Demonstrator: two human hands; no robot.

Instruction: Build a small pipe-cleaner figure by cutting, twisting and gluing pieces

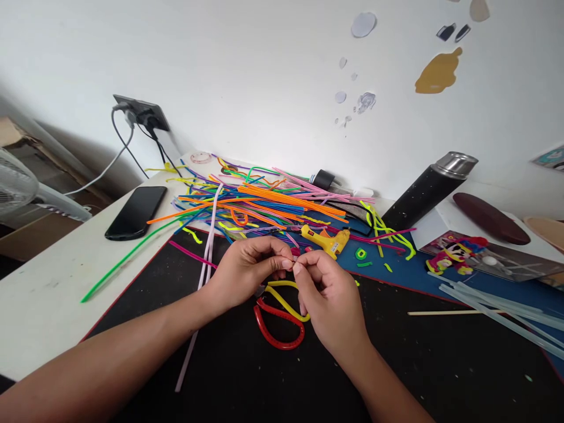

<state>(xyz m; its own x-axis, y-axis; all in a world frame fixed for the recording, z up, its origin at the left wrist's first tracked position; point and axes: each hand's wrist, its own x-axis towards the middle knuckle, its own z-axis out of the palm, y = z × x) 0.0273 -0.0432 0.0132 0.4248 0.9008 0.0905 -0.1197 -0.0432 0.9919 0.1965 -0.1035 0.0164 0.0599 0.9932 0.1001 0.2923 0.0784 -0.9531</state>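
My left hand (253, 267) and my right hand (328, 288) meet over the dark mat, fingertips pinched close together. A tiny piece sits between them, mostly hidden by the fingers and too small to name. Beneath the hands lie scissors (279, 343) with one red and one yellow handle loop; their blades are mostly covered by my left hand. Just beyond my fingers rests a yellow glue gun (328, 241). Pale lilac pipe cleaners (187, 358) run under my left wrist.
Many coloured pipe cleaners (264, 200) are heaped along the wall. A phone (136, 212) lies at the left. To the right are a black flask (425, 197), a small colourful figure (456, 255), translucent glue sticks (506, 311) and a thin wooden stick (445, 313).
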